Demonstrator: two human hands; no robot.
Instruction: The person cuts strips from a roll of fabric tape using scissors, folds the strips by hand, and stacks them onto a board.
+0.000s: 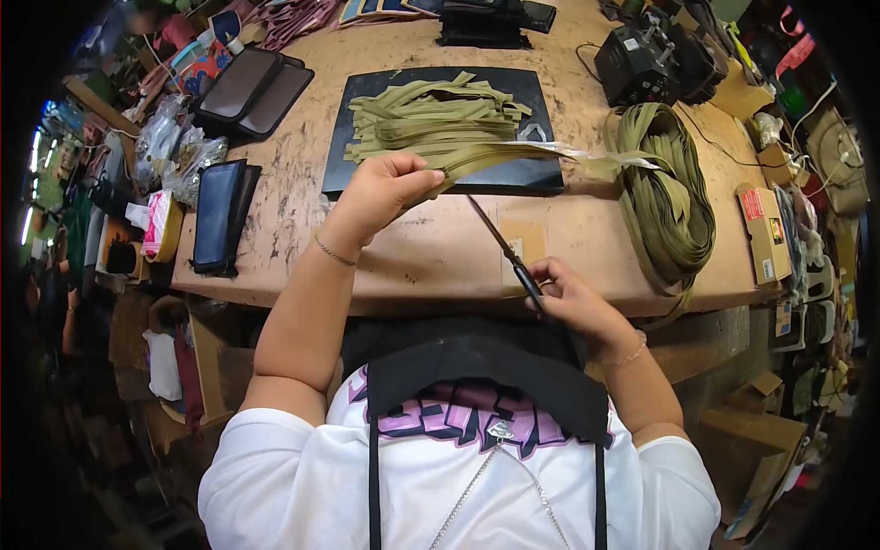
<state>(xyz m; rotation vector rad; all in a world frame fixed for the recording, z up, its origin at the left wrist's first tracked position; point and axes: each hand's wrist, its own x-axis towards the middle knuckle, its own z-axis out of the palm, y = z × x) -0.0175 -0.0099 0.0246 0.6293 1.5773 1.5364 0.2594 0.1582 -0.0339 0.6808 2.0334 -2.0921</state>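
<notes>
My left hand point(390, 194) pinches the end of an olive-green zipper tape point(504, 154), which stretches right across the front of a black board. Loosely stacked on that board point(337, 172) are cut olive strips point(431, 119). A large looped coil of the same tape point(669, 197) lies to the right. My right hand point(568, 301) is closed around the handles of black scissors point(513, 257) near the table's front edge. The blades point up and left, below the held tape and apart from it. Whitish, shiny material lies along the tape's right part.
Dark pouches point(220, 215) and framed dark panels point(252, 92) lie on the left of the wooden table point(412, 247). A black machine point(642, 64) stands at the back right. An open yellowish box point(765, 234) is at the right edge. Black items point(477, 23) sit at the back.
</notes>
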